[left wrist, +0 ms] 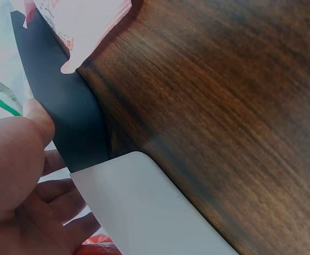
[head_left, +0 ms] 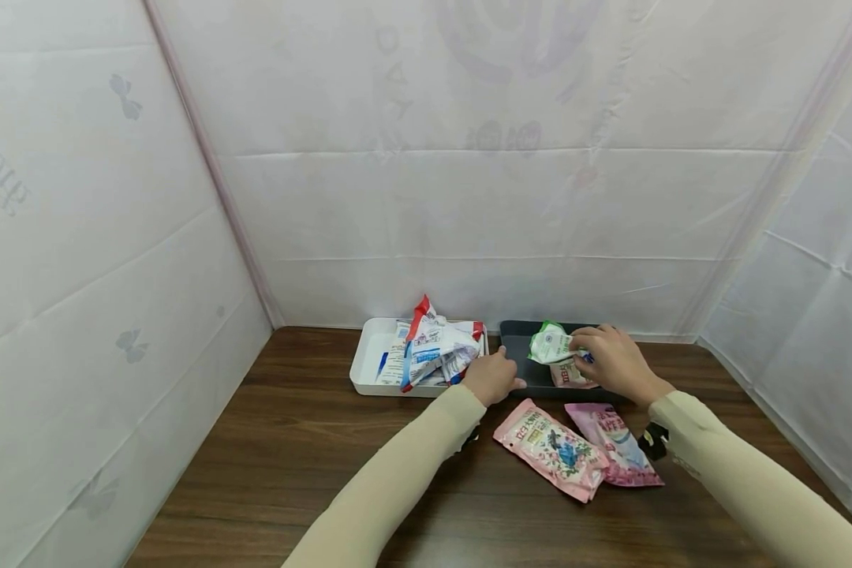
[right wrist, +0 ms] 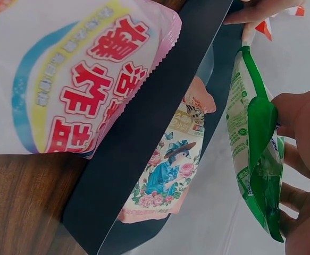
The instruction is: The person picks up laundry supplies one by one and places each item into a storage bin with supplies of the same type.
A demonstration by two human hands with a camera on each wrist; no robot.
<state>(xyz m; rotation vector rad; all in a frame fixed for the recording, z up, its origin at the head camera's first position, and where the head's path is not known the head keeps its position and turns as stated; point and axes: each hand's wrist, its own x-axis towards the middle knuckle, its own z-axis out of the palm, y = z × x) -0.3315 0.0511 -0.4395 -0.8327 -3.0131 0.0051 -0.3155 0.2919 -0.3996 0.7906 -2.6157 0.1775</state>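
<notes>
My right hand pinches a green and white packet above the dark tray. The right wrist view shows the packet's green side against the fingertips. Below it in that tray lies a pink packet printed with a bird in a hat and roses. My left hand rests where the dark tray meets the white tray. Its thumb is at the dark tray's rim in the left wrist view, and the other fingers extend loosely over the tray edges.
Red, white and blue packets are heaped in the white tray. In front of the dark tray, a pink floral pouch overlaps a pink-purple pouch on the wooden table. White sheeting stands behind and at both sides.
</notes>
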